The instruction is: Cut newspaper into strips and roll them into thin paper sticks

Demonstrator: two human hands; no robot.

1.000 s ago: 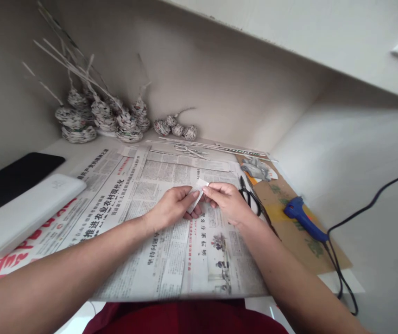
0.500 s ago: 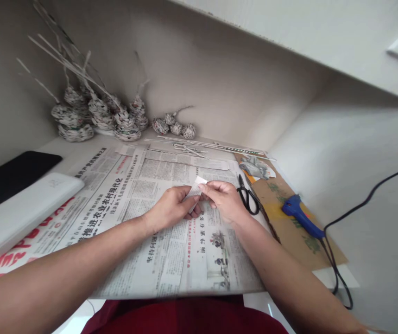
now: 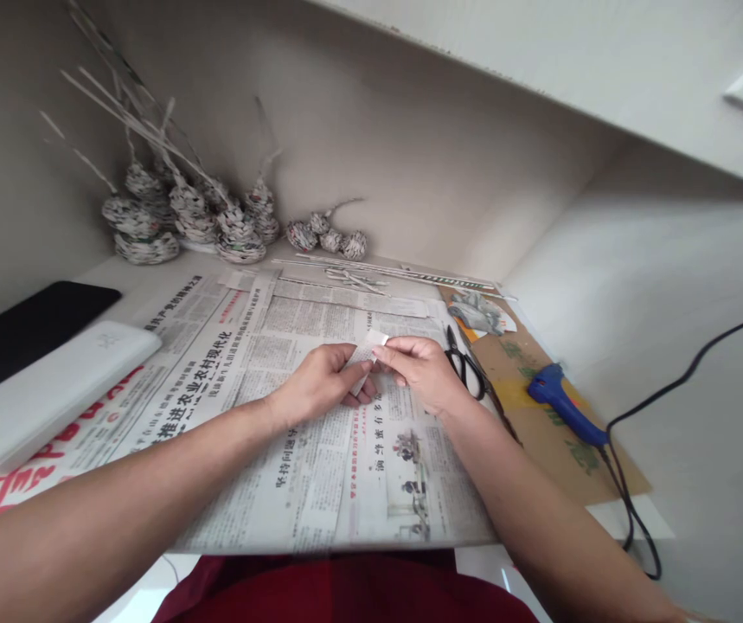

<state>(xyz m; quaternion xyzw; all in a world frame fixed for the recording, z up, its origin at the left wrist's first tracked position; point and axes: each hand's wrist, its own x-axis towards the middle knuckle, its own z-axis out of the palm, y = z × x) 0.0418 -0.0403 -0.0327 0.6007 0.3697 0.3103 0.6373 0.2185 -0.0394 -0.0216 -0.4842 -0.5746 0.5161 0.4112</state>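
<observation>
Between my two hands is a small strip of newspaper (image 3: 368, 347), printed and pale, held above the newspaper-covered table. My left hand (image 3: 321, 381) pinches its lower part between thumb and fingers. At the strip's upper right edge, my right hand (image 3: 424, 370) grips it with thumb and forefinger. The hands almost touch each other, and the curled fingers hide part of the strip. Spread newspaper sheets (image 3: 251, 346) lie beneath both hands. Just right of my right hand rest black-handled scissors (image 3: 468, 368).
Woven paper gourds (image 3: 193, 215) stand at the back left, with small woven balls (image 3: 329, 238) beside them. Thin paper rods (image 3: 403, 272) lie along the back. A blue glue gun (image 3: 566, 405) with a black cord rests on cardboard (image 3: 533, 355). A white power bank (image 3: 53, 389) is at left.
Both hands stay in nearly the same place, still on the strip, which has tilted slightly to the right. The whole view has shifted a little.
</observation>
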